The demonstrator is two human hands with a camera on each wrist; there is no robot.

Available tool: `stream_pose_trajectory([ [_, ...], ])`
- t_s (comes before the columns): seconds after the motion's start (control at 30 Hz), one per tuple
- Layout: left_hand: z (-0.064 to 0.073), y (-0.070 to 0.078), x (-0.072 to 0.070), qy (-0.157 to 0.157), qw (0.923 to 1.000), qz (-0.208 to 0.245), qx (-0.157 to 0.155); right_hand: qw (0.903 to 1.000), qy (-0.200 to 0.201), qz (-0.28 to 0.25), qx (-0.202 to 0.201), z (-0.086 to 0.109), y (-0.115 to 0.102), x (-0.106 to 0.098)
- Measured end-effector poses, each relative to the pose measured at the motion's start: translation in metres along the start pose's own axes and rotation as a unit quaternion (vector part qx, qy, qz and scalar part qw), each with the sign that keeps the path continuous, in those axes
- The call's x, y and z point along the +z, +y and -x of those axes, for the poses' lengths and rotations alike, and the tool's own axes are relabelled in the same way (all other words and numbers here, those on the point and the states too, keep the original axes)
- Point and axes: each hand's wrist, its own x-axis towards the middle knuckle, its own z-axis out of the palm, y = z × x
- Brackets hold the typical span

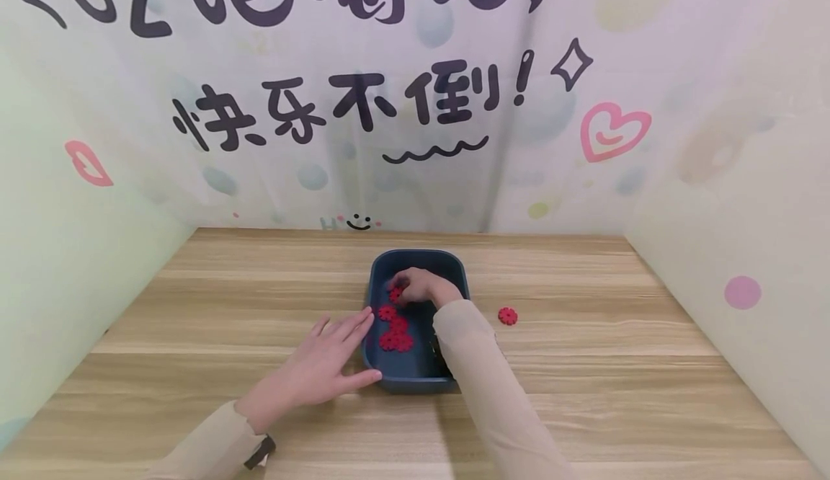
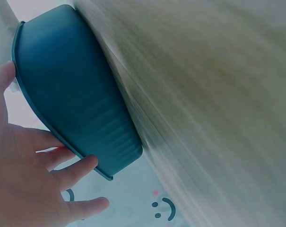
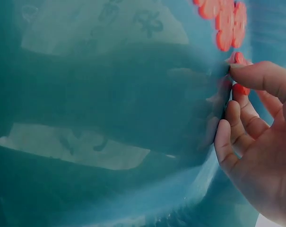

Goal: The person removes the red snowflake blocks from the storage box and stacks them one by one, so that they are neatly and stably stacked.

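A dark blue rectangular bin (image 1: 418, 385) stands on the table. My left hand (image 1: 320, 365) is at its left side, fingers spread, with thumb and fingertips touching the rim; the left wrist view has the hand (image 2: 34, 165) along the bin's edge (image 2: 72, 90). Inside the bin, my right hand (image 1: 420, 285) pinches a red flower-shaped piece (image 1: 395, 295) near the far left. In the right wrist view, the piece (image 3: 241, 89) is partly hidden by the thumb and fingers of the hand (image 3: 268, 156). Several similar red pieces (image 1: 397, 341) lie on the bin floor, some overlapping.
One more red flower-shaped piece (image 1: 508, 316) lies on the wood-grain table (image 1: 583, 393), right of the bin. A printed white curtain (image 1: 415, 192) hangs behind, and pale walls (image 1: 739, 235) border the table on both sides.
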Motion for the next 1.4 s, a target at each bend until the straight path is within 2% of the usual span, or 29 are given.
stream_pose_trajectory([
  [0.37, -0.002, -0.001, 0.003, -0.007, 0.9999, -0.002, -0.010, 0.9994, 0.019, 0.027, -0.009, 0.004, 0.001, -0.008],
  [0.67, -0.001, -0.003, 0.005, -0.004, 0.9998, -0.012, -0.013, 0.9962, 0.041, 0.062, -0.046, 0.021, -0.007, -0.036],
  [0.9, -0.002, -0.002, 0.005, -0.003, 0.9999, -0.013, -0.010, 0.9948, 0.036, 0.057, -0.076, 0.035, -0.014, -0.058],
  [1.13, -0.002, 0.000, 0.003, -0.006, 0.9999, -0.008, -0.008, 0.9861, 0.040, 0.077, -0.142, 0.046, -0.008, -0.067],
  [1.23, -0.002, -0.001, 0.003, -0.006, 0.9999, -0.010, -0.006, 0.9790, 0.048, 0.080, -0.181, 0.049, 0.001, -0.066],
  [1.4, -0.002, -0.002, 0.004, -0.005, 0.9999, -0.013, -0.006, 0.9706, 0.068, 0.086, -0.214, 0.057, 0.017, -0.060],
])
